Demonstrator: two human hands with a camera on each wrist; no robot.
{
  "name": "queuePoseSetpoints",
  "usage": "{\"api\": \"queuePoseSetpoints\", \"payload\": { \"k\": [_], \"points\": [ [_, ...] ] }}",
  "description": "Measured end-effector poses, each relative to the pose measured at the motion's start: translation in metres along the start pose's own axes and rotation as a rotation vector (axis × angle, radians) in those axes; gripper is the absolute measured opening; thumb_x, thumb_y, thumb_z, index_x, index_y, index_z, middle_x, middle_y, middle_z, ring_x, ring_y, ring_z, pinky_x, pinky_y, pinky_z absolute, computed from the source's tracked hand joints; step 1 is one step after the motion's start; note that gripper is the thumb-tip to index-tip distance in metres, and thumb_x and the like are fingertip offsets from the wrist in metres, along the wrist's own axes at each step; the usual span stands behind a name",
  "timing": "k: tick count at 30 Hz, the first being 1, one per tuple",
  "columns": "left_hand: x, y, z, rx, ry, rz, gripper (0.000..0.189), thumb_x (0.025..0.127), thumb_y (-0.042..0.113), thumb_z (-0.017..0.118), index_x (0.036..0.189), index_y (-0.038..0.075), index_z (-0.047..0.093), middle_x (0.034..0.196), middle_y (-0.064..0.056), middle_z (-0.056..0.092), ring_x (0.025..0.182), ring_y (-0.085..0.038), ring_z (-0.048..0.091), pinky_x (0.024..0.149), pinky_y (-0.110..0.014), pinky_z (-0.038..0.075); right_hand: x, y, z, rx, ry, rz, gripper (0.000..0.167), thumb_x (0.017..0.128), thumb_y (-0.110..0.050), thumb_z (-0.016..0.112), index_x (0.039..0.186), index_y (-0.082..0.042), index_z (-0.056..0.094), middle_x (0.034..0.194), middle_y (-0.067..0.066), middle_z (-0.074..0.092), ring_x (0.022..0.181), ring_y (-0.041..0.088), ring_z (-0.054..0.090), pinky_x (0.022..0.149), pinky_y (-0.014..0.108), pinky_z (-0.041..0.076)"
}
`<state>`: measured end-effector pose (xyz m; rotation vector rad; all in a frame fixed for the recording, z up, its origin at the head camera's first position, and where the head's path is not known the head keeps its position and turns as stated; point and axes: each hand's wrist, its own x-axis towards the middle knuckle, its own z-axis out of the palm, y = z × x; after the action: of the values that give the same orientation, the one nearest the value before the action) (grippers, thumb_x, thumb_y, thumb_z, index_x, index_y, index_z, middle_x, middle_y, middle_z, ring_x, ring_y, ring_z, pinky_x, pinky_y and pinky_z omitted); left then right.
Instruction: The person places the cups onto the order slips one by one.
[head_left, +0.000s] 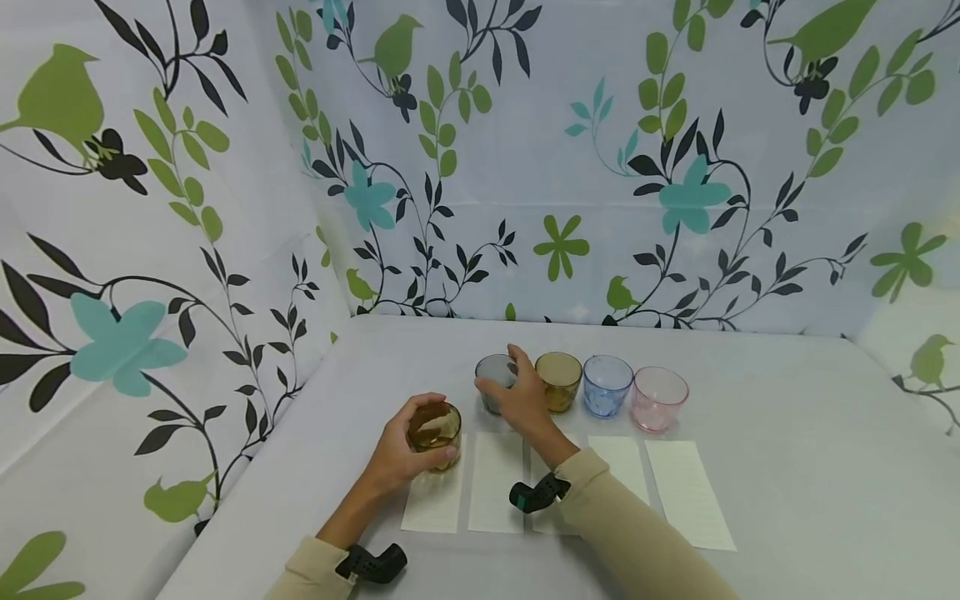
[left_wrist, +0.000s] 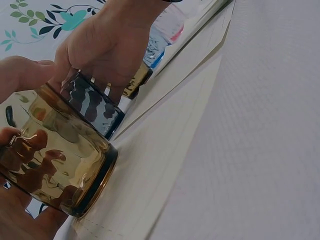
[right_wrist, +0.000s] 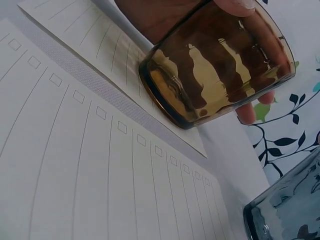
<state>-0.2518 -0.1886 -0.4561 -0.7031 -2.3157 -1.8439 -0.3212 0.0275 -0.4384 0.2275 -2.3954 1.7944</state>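
In the head view my left hand (head_left: pixel 396 457) grips a brown-amber glass tumbler (head_left: pixel 437 435) over the far end of the leftmost paper card (head_left: pixel 433 504). The right wrist view shows this tumbler (right_wrist: pixel 210 75) with fingers wrapped about it; I cannot tell whether its base touches the card. My right hand (head_left: pixel 529 407) holds a grey glass tumbler (head_left: pixel 497 367) at the left end of a row, thumb on the near side and fingers around the far side. In the left wrist view the fingers show behind the grey tumbler (left_wrist: pixel 92 105).
Right of the grey tumbler stand a yellow-brown tumbler (head_left: pixel 559 383), a blue tumbler (head_left: pixel 607 387) and a pink tumbler (head_left: pixel 659 400). Several lined paper cards, among them the rightmost card (head_left: pixel 690 496), lie side by side nearer me. A patterned curtain (head_left: pixel 465 200) hangs behind the white table (head_left: pixel 810 467).
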Motion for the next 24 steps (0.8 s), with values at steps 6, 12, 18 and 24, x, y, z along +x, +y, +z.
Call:
{"api": "queuePoseSetpoints", "payload": {
  "k": [6,12,18,24],
  "points": [
    [0.0036,0.0028,-0.0031,-0.019,-0.015,-0.001,0.068,0.084,0.011,0.079,0.144,0.014,0.047,0.134,-0.013,0.057,0.121,-0.039,0.057,0.101,-0.05,0.049,0.0011,-0.0006,0.0026,0.003,0.015,-0.015,0.079,0.093,-0.036,0.074,0.157,-0.013,0.034,0.157,0.015,0.042,0.141,0.035,0.043,0.108,0.053,0.044],
    [0.0014,0.0024,-0.0038,-0.021,-0.026,-0.002,0.068,0.084,0.011,0.079,0.144,0.013,0.047,0.134,-0.015,0.057,0.118,-0.042,0.057,0.098,-0.048,0.051,-0.0018,0.001,0.0043,-0.027,0.014,0.005,0.085,0.092,-0.045,0.074,0.159,-0.013,0.032,0.157,0.012,0.042,0.142,0.033,0.044,0.109,0.052,0.044],
    [-0.0013,-0.001,-0.0015,-0.015,-0.028,0.002,0.068,0.085,0.01,0.078,0.144,0.013,0.047,0.134,-0.015,0.057,0.118,-0.039,0.059,0.098,-0.045,0.052,-0.0051,0.0048,0.006,-0.063,0.035,-0.017,0.091,0.087,-0.04,0.081,0.158,-0.01,0.033,0.154,0.016,0.045,0.139,0.036,0.045,0.109,0.055,0.042],
    [-0.0012,-0.0018,-0.0001,-0.014,-0.024,0.013,0.068,0.084,0.009,0.079,0.144,0.013,0.047,0.133,-0.015,0.056,0.117,-0.038,0.059,0.098,-0.043,0.053,-0.0063,0.0052,0.0081,-0.041,0.062,-0.014,0.085,0.088,-0.028,0.08,0.157,-0.011,0.034,0.149,0.017,0.047,0.135,0.036,0.048,0.106,0.055,0.044]
  ]
}}
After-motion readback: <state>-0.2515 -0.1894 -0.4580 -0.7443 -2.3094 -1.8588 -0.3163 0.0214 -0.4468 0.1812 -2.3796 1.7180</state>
